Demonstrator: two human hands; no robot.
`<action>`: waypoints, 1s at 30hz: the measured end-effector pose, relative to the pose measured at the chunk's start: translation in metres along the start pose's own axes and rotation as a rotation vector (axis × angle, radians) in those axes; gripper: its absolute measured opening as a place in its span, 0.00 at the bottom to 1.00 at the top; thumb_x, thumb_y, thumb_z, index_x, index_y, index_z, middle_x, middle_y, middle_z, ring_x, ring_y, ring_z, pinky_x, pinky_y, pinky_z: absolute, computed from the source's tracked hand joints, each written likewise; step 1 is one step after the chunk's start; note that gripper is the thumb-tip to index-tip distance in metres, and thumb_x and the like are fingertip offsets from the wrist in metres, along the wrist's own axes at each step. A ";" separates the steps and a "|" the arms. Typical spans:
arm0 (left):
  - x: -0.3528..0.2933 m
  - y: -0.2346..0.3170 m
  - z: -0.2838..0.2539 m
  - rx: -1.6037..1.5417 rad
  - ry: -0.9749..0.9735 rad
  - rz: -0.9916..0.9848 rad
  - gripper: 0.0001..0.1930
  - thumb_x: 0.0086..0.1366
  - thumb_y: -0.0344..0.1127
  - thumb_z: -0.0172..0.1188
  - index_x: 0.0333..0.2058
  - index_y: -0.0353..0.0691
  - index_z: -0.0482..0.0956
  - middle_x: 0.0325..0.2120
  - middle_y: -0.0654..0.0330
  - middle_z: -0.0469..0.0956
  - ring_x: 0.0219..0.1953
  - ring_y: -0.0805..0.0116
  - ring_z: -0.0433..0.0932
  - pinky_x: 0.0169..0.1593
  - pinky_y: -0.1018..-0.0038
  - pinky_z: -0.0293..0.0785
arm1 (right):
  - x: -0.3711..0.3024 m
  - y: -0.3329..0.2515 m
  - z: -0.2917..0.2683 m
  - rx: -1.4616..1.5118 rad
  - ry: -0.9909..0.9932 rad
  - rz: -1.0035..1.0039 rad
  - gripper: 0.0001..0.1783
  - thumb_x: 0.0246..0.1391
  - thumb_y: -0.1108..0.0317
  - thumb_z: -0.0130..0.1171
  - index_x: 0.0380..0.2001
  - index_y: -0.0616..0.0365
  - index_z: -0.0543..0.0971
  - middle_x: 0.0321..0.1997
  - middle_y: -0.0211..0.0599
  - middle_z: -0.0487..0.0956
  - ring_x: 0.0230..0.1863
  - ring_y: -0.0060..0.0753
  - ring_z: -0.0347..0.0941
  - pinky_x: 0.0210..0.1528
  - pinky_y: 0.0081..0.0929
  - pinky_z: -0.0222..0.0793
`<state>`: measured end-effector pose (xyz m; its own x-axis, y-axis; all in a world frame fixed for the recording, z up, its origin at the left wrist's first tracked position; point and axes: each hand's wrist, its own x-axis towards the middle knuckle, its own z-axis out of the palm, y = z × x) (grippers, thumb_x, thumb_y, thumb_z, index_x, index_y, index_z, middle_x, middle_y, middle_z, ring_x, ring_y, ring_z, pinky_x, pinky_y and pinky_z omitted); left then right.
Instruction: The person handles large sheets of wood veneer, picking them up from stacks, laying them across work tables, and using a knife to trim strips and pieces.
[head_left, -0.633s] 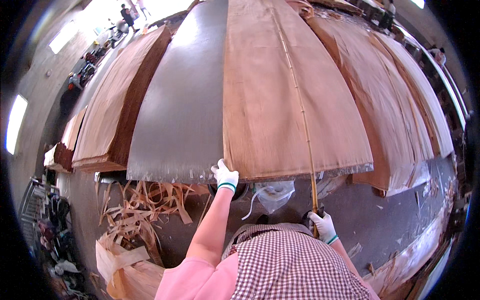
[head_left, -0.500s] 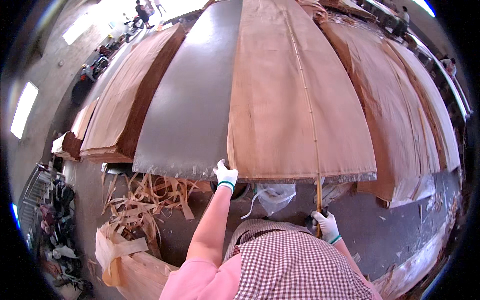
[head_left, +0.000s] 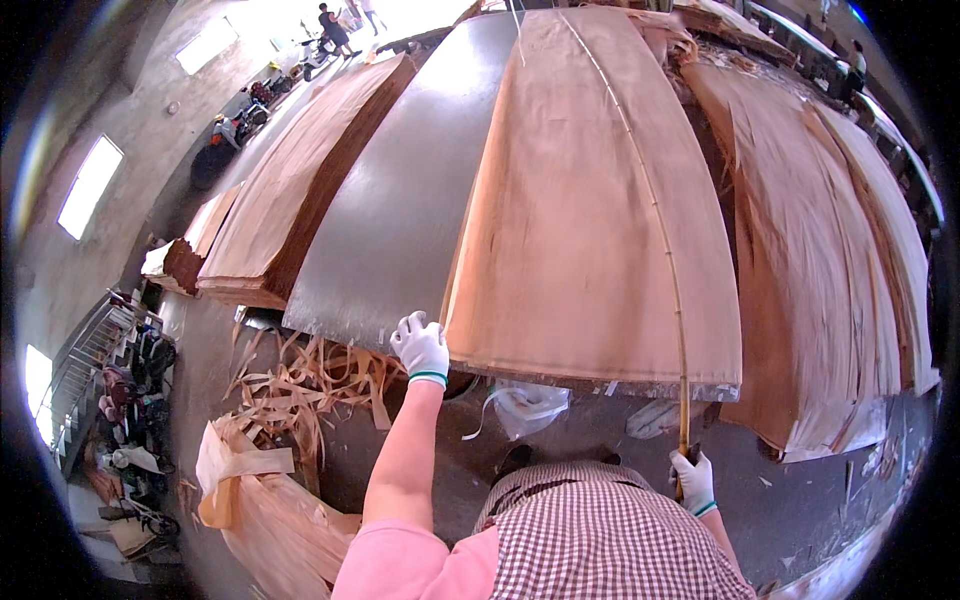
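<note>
A large thin sheet of reddish wood veneer [head_left: 590,210] lies on a long grey metal table [head_left: 400,210]. My left hand [head_left: 422,348], in a white glove, grips the sheet's near left corner at the table's front edge. My right hand [head_left: 692,480], also gloved, is closed around the lower end of a long thin bamboo stick [head_left: 664,250] that runs up over the veneer's right part toward the far end.
Stacks of veneer [head_left: 270,230] lie to the left and more sheets [head_left: 820,260] to the right. Curled veneer scraps [head_left: 300,380] and a torn pile [head_left: 260,500] litter the floor at left. A white plastic bag [head_left: 525,405] hangs under the table edge. People stand far off.
The view has shifted so the table appears further right and lower. Both hands keep their hold; my right hand with the stick sits lower and further right.
</note>
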<state>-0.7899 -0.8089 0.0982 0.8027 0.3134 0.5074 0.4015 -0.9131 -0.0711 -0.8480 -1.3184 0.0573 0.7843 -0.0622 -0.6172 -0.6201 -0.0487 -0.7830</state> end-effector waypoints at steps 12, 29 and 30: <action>0.104 0.276 -0.087 -1.630 -0.867 -0.205 0.25 0.61 0.27 0.56 0.57 0.30 0.65 0.33 0.59 0.76 0.29 0.74 0.76 0.33 0.77 0.77 | 0.002 -0.071 0.026 0.192 -0.215 -0.158 0.06 0.52 0.71 0.60 0.32 0.58 0.73 0.21 0.24 0.71 0.17 0.17 0.64 0.17 0.20 0.61; 0.029 0.505 -0.002 -1.535 -1.305 0.415 0.20 0.64 0.46 0.56 0.49 0.38 0.76 0.40 0.57 0.80 0.41 0.66 0.78 0.45 0.72 0.74 | 0.040 -0.041 0.067 0.620 -0.461 0.072 0.10 0.58 0.63 0.53 0.28 0.56 0.74 0.21 0.30 0.74 0.17 0.24 0.68 0.20 0.22 0.65; 0.053 0.514 -0.077 -0.897 -0.995 0.630 0.29 0.62 0.57 0.53 0.50 0.37 0.74 0.48 0.51 0.76 0.52 0.57 0.73 0.57 0.67 0.67 | 0.056 -0.050 0.040 0.682 -0.444 0.058 0.10 0.58 0.62 0.53 0.29 0.56 0.75 0.21 0.29 0.74 0.17 0.23 0.68 0.20 0.21 0.65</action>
<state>-0.5747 -1.2815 0.1548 0.8509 -0.4792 -0.2151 -0.2225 -0.6997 0.6789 -0.7727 -1.2791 0.0591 0.7744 0.3622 -0.5188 -0.6245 0.5691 -0.5349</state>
